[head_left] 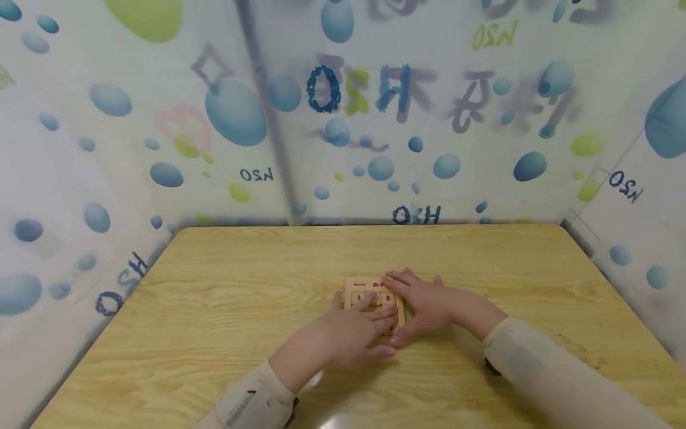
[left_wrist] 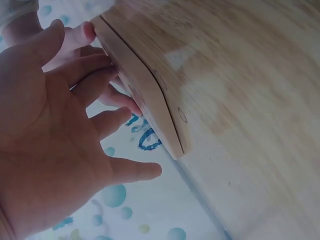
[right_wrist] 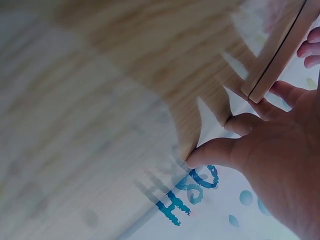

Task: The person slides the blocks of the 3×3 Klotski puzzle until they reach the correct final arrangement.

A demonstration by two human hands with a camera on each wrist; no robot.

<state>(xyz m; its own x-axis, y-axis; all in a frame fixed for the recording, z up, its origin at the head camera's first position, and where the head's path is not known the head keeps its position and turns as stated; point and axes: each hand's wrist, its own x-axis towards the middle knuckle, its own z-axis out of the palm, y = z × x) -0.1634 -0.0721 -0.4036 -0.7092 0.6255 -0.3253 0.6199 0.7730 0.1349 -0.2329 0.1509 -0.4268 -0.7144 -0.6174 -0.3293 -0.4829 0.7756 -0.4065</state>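
A small wooden number sliding puzzle [head_left: 356, 283] lies flat on the table, with the digits 3 and 8 visible on its top row. My left hand [head_left: 351, 336] reaches over it from the near left, fingers spread and nearly straight, fingertips on the tiles. Much of the lower rows is hidden beneath that hand. On the right side, my right hand [head_left: 429, 305] holds the board, thumb at the near corner and fingers at the far corner. Seen from the left wrist, the board's side edge [left_wrist: 145, 85] runs just beyond the left fingertips. In the right wrist view, the right hand's outer fingers [right_wrist: 215, 152] rest on the tabletop.
The wood-grain table [head_left: 241, 268] extends around the puzzle on all sides. Behind it hangs a pale wall covering [head_left: 354, 179] printed with blue and green drops and lettering, which also runs along both sides. Light-coloured sleeves [head_left: 557, 369] cover both forearms.
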